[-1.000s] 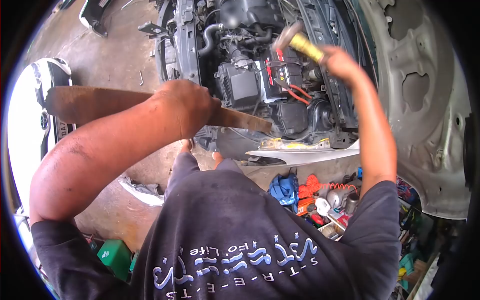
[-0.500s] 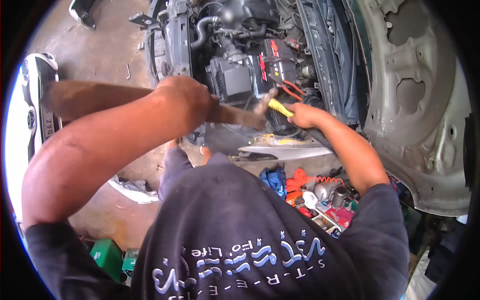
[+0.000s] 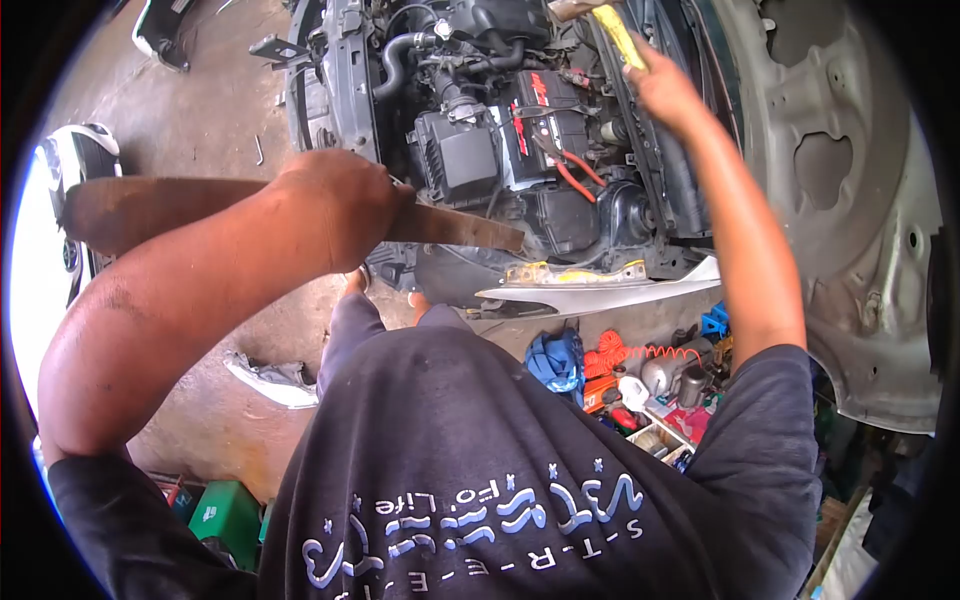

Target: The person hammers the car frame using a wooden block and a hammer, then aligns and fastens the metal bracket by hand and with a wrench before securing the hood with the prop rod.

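Note:
My left hand is closed around a long wooden plank. The plank's wide end sticks out to the left behind my forearm, and its narrow end rests at or just above the inner edge of the car's fender; contact cannot be made out. Raised over the far right side of the engine bay, my right hand grips a hammer by its yellow handle. The hammer's head is partly cut off by the top of the view. Red-handled pliers lie by the car battery.
The raised hood stands on the right. An air filter box sits left of the battery. Below the fender are a coiled orange hose, a blue cloth and assorted tools. A broken light-coloured car part lies on the floor.
My right hand has swung the hammer up and away from the plank's narrow end, toward the top right. My left hand and the plank have shifted slightly left.

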`<state>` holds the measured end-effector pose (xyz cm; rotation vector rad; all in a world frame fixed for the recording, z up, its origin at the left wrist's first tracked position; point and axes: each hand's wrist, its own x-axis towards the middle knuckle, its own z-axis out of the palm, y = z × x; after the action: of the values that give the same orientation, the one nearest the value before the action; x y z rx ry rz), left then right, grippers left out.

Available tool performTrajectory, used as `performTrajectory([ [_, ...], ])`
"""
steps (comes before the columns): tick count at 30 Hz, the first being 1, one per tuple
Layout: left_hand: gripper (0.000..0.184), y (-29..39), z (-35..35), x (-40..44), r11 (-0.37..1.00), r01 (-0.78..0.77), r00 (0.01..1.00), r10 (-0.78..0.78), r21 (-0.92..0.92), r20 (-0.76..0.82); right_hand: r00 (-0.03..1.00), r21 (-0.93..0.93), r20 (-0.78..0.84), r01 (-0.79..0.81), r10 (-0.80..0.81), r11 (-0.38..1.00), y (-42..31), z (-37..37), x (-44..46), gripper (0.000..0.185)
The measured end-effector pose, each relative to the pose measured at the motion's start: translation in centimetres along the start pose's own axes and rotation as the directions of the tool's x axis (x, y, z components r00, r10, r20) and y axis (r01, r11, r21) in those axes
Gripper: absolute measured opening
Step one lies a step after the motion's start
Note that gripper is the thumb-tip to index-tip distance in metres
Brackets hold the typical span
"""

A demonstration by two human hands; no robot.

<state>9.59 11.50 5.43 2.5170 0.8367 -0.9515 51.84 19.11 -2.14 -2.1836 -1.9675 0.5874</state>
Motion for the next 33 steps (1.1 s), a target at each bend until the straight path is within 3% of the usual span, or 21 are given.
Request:
performTrajectory([
  [1, 0.048, 0.0, 0.4, -0.2, 1.0, -0.003, 1.0, 0.003, -0.008, -0.016, 0.947, -0.094, -0.268, 0.158, -0.178, 0.983, 0.8, 1.6, 0.0, 0.06],
  [2, 0.045, 0.0, 0.8, -0.4, 1.0, -0.005, 0.999, 0.004, -0.02, -0.032, 0.967, -0.059, -0.252, 0.032, -0.046, 0.998, -2.7, 2.9, -3.9, 0.06],
  [3, 0.045, 0.2, 1.2, -0.5, 1.0, -0.003, 0.999, 0.002, -0.026, -0.034, 0.979, 0.013, -0.07, -0.188, 0.189, 0.982, -4.4, 4.4, -6.8, 0.063],
  [5, 0.046, 0.4, 1.8, -0.5, 1.0, -0.009, 1.0, 0.009, 0.024, -0.014, 0.99, -0.115, 0.093, 0.119, -0.108, 0.986, -0.8, 10.1, -13.3, 0.07],
  [7, 0.046, 0.5, 2.7, -0.4, 1.0, -0.013, 0.999, 0.014, 0.018, -0.036, 0.798, -0.064, 0.586, -0.127, 0.14, 0.99, -2.1, 10.8, -16.4, 0.07],
  [9, 0.047, 0.1, 2.9, -0.5, 1.0, -0.009, 0.999, 0.01, 0.02, -0.051, 0.624, -0.012, 0.704, -0.467, 0.339, 0.884, -2.3, 7.6, -13.8, 0.068],
  [10, 0.046, 0.2, 2.6, -0.7, 1.0, -0.018, 0.999, 0.018, 0.002, -0.035, 0.839, 0.041, 0.542, -0.083, 0.048, 0.996, -1.9, 7.2, -13.4, 0.066],
  [11, 0.045, 0.3, 2.3, -0.7, 1.0, -0.025, 0.999, 0.025, -0.017, -0.02, 0.838, 0.005, 0.54, -0.101, 0.082, 0.995, -1.2, 5.8, -12.1, 0.066],
  [12, 0.045, 0.5, 2.2, -0.6, 1.0, -0.029, 0.999, 0.029, -0.012, -0.024, 0.889, 0.093, 0.458, -0.031, -0.015, 0.995, -1.1, 5.0, -10.8, 0.066],
  [14, 0.043, 0.9, 2.3, -0.3, 0.999, -0.026, 0.999, 0.025, -0.047, -0.043, 0.951, 0.078, 0.299, -0.107, 0.079, 0.991, -2.3, 1.5, -6.9, 0.066],
  [15, 0.043, 1.1, 2.4, -0.2, 0.999, -0.027, 0.999, 0.025, -0.042, -0.043, 0.997, 0.059, 0.069, 0.026, -0.03, 0.998, -3.1, -0.4, -5.3, 0.062],
  [19, 0.042, 1.8, 2.3, 0.2, 0.998, -0.059, 0.997, 0.057, -0.029, -0.054, 0.928, 0.062, -0.362, 0.122, -0.092, 0.991, -4.5, -11.6, 1.9, 0.036],
  [21, 0.042, 1.8, 2.3, 0.1, 0.998, -0.052, 0.997, 0.05, -0.029, -0.058, 0.826, 0.233, -0.563, 0.176, -0.015, 0.956, -10.2, -14.7, 1.1, 0.038],
  [24, 0.041, 1.4, 2.8, 0.2, 0.997, -0.058, 0.996, 0.055, -0.05, -0.075, 0.731, 0.045, -0.671, 0.208, -0.125, 0.977, -9.1, -13.6, 1.5, 0.032],
  [25, 0.041, 1.1, 3.0, 0.4, 0.996, -0.067, 0.996, 0.063, -0.058, -0.06, 0.798, -0.15, -0.602, -0.127, 0.011, 0.98, -6.9, -11.3, 1.2, 0.031],
  [26, 0.041, 0.7, 3.3, 0.5, 0.995, -0.077, 0.996, 0.074, -0.067, -0.044, 0.794, -0.189, -0.605, -0.068, -0.061, 0.98, -6.1, -6.1, -1.7, 0.038],
  [27, 0.041, 0.4, 3.8, 0.5, 0.993, -0.083, 0.995, 0.079, -0.078, -0.056, 0.865, -0.218, -0.502, -0.125, -0.002, 0.968, -7.1, -0.3, -7.0, 0.044],
  [28, 0.04, 0.0, 4.3, 0.7, 0.994, -0.097, 0.993, 0.094, -0.052, -0.071, 0.988, -0.404, -0.15, -0.093, 0.035, 0.91, -4.2, 4.3, -12.1, 0.056],
  [29, 0.039, -0.4, 4.8, 1.0, 0.994, -0.108, 0.991, 0.105, -0.033, -0.089, 0.946, -0.285, 0.214, -0.176, 0.242, 0.942, -2.1, 9.2, -17.0, 0.06],
  [31, 0.04, -1.3, 5.7, 1.6, 0.991, -0.111, 0.991, 0.104, -0.072, -0.085, 0.754, -0.166, 0.608, -0.185, 0.249, 0.968, -2.4, 8.5, -18.6, 0.064],
  [33, 0.04, -2.8, 6.6, 1.5, 0.989, -0.104, 0.994, 0.099, -0.103, -0.048, 0.757, -0.058, 0.606, -0.264, 0.244, 0.963, -2.6, 7.5, -17.6, 0.065],
])
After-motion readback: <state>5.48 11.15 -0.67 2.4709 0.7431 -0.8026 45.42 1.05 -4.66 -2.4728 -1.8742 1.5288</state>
